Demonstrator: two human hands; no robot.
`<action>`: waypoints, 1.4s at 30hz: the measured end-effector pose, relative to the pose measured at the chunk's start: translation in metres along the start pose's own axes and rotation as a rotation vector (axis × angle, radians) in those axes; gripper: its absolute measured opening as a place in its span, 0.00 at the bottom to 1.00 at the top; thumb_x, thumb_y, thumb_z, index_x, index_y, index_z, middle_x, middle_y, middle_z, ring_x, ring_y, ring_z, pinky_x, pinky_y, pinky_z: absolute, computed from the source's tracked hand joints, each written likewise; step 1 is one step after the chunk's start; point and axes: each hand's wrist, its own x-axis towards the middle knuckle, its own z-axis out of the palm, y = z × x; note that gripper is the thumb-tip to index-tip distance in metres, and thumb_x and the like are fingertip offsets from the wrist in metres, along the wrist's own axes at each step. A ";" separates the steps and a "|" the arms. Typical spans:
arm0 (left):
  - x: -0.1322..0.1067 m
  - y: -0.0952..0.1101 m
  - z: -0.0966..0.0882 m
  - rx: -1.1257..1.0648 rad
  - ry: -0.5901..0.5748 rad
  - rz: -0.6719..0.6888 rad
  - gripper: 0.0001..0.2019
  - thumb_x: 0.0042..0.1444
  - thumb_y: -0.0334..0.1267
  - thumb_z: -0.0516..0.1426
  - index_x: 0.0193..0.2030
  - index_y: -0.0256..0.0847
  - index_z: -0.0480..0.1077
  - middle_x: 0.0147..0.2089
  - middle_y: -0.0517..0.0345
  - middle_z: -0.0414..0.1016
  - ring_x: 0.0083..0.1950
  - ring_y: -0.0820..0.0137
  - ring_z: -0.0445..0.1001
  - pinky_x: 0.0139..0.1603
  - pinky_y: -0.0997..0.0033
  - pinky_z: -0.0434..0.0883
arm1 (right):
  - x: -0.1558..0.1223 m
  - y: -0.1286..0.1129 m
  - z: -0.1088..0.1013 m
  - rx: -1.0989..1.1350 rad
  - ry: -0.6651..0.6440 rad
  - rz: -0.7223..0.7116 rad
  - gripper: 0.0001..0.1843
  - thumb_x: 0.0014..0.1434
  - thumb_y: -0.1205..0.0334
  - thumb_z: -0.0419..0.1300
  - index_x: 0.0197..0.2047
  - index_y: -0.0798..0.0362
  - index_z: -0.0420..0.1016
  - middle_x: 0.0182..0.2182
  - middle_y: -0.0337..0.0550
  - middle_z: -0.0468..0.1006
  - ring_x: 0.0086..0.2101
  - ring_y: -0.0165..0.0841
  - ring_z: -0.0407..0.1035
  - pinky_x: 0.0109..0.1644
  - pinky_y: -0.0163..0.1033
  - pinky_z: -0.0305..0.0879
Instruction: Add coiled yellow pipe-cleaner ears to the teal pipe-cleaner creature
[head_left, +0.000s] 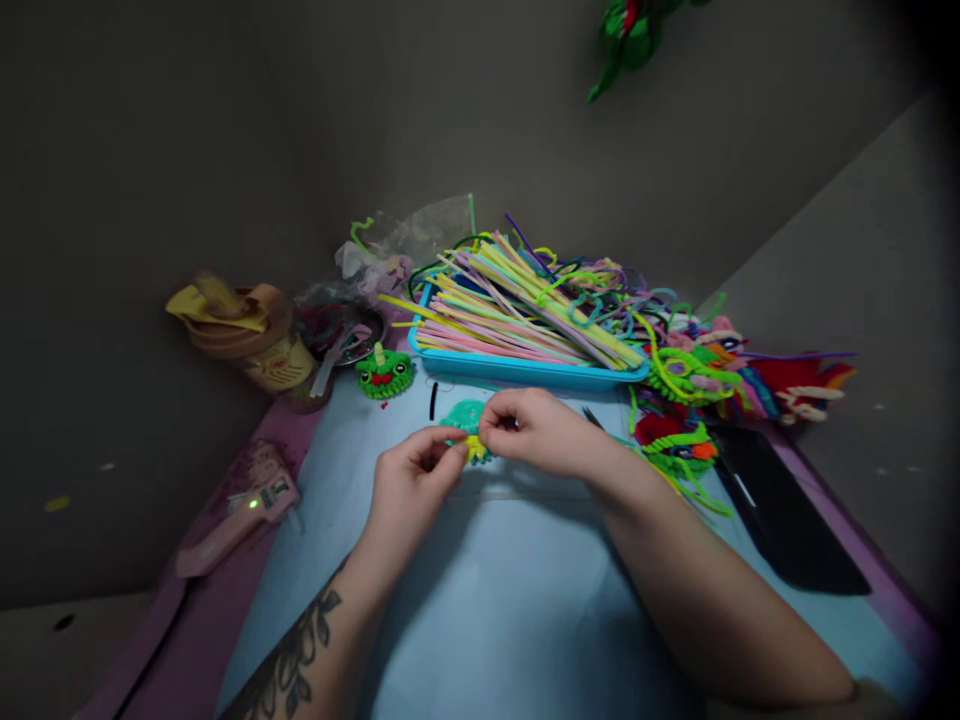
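Surface finish: fuzzy fibre against smooth plastic

The teal-and-yellow piece (463,412) presents as fuzzy, matt fibre. Craft stems (517,300) show the same soft nap. Green figure (385,379): rough, tufted pile. Blue tray (525,375): smooth plastic, slight sheen. Bag (442,218): clear, crinkled, glossy film. Glue gun (232,530): smooth plastic. Work surface (510,610): smooth, matt; material undetermined.

teal-and-yellow piece (461,411): partly hidden by left hand (416,466), right hand (534,430) | green figure (637,48): cut at top | black cord (159,641): cut at bottom
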 end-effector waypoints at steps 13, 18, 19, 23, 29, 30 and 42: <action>0.002 0.001 0.000 0.033 -0.016 -0.004 0.17 0.49 0.42 0.58 0.43 0.35 0.76 0.19 0.63 0.68 0.21 0.76 0.62 0.24 0.77 0.60 | 0.001 0.002 0.003 0.027 0.023 -0.006 0.06 0.49 0.68 0.54 0.24 0.57 0.71 0.21 0.35 0.68 0.23 0.25 0.59 0.26 0.30 0.52; 0.004 -0.003 -0.001 0.039 -0.063 -0.021 0.12 0.49 0.43 0.58 0.32 0.36 0.77 0.19 0.61 0.69 0.21 0.74 0.63 0.23 0.77 0.60 | 0.001 0.003 0.005 -0.010 0.020 -0.027 0.06 0.49 0.69 0.55 0.24 0.57 0.71 0.21 0.36 0.70 0.24 0.26 0.61 0.26 0.30 0.52; 0.004 -0.004 -0.001 0.043 -0.070 -0.018 0.12 0.49 0.43 0.58 0.31 0.36 0.76 0.19 0.61 0.69 0.21 0.74 0.64 0.23 0.77 0.60 | 0.001 0.003 0.005 -0.019 0.020 -0.034 0.06 0.49 0.68 0.55 0.24 0.57 0.71 0.21 0.36 0.70 0.24 0.26 0.61 0.27 0.31 0.52; 0.005 -0.006 -0.002 0.038 -0.091 -0.038 0.11 0.51 0.43 0.57 0.31 0.36 0.75 0.19 0.61 0.69 0.21 0.75 0.64 0.23 0.77 0.60 | 0.000 0.000 0.005 -0.064 0.029 -0.067 0.06 0.50 0.69 0.55 0.24 0.57 0.72 0.22 0.37 0.70 0.24 0.26 0.61 0.27 0.31 0.52; 0.004 -0.003 -0.002 0.009 -0.071 -0.069 0.12 0.50 0.43 0.58 0.30 0.35 0.74 0.19 0.61 0.69 0.21 0.75 0.65 0.23 0.77 0.60 | -0.001 -0.004 0.006 -0.094 0.053 -0.082 0.07 0.49 0.73 0.55 0.23 0.57 0.71 0.22 0.37 0.69 0.25 0.26 0.61 0.28 0.31 0.52; 0.004 -0.003 -0.002 0.001 -0.069 -0.072 0.11 0.50 0.43 0.58 0.30 0.35 0.74 0.19 0.61 0.69 0.21 0.75 0.65 0.23 0.77 0.60 | -0.001 -0.004 0.006 -0.089 0.054 -0.084 0.07 0.49 0.73 0.55 0.23 0.57 0.71 0.22 0.37 0.69 0.25 0.26 0.61 0.28 0.31 0.52; 0.003 -0.002 0.002 -0.124 -0.029 -0.059 0.10 0.48 0.40 0.58 0.34 0.35 0.74 0.17 0.65 0.66 0.19 0.77 0.63 0.21 0.78 0.60 | 0.000 -0.001 0.008 -0.069 0.069 -0.087 0.07 0.51 0.71 0.55 0.24 0.57 0.71 0.22 0.37 0.69 0.24 0.26 0.61 0.28 0.31 0.52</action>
